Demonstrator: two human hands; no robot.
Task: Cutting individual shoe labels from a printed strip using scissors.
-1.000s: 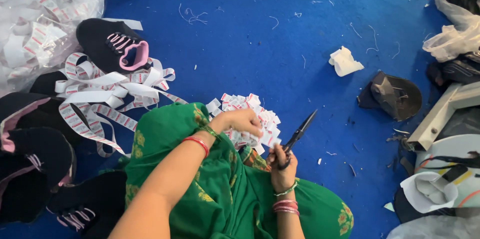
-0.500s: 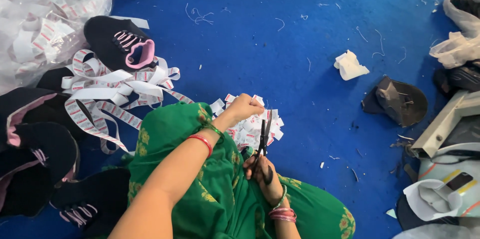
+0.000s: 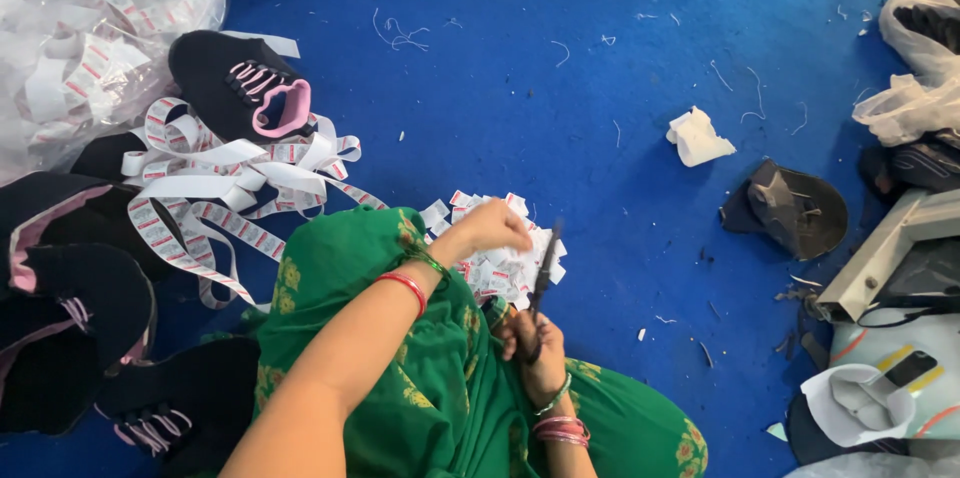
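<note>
Plastic bag (image 3: 95, 33): far left at the top, clear and crumpled, stuffed with white label strips.
Shoe upper (image 3: 240, 88): black with pink lacing and a pink collar, lying just right of the bag on the blue floor (image 3: 520, 98).
Label ribbon (image 3: 215, 188): long white strips with red print, looped in a loose heap below the shoe upper and trailing toward the green clothing.
Dark shoe pieces (image 3: 70, 308): black with pink edging, stacked along the left edge, below the ribbon.
Green clothing (image 3: 340, 278): covers the person's lap at the bottom centre, with a yellow flower pattern.
Left hand (image 3: 492, 228): reaches forward over the lap, red and green bangles at the wrist; its grip is closed to a pinch on the near edge of the cut labels.
Cut labels (image 3: 500, 263): a small pile of white and red pieces on the floor just past the knee, partly under the left hand.
Right hand (image 3: 535, 348): low at centre, bangles at the wrist; its grip is wrapped tight round the scissor handles.
Scissors (image 3: 545, 263): dark, pointing up and away from the right hand, blades looking nearly together, just right of the cut labels.
White scrap (image 3: 698, 138): crumpled, alone on the floor, well right of the pile.
Dark cap-like piece (image 3: 795, 208): right of the scrap, near pale shoe parts (image 3: 900, 248) at the right edge.
</note>
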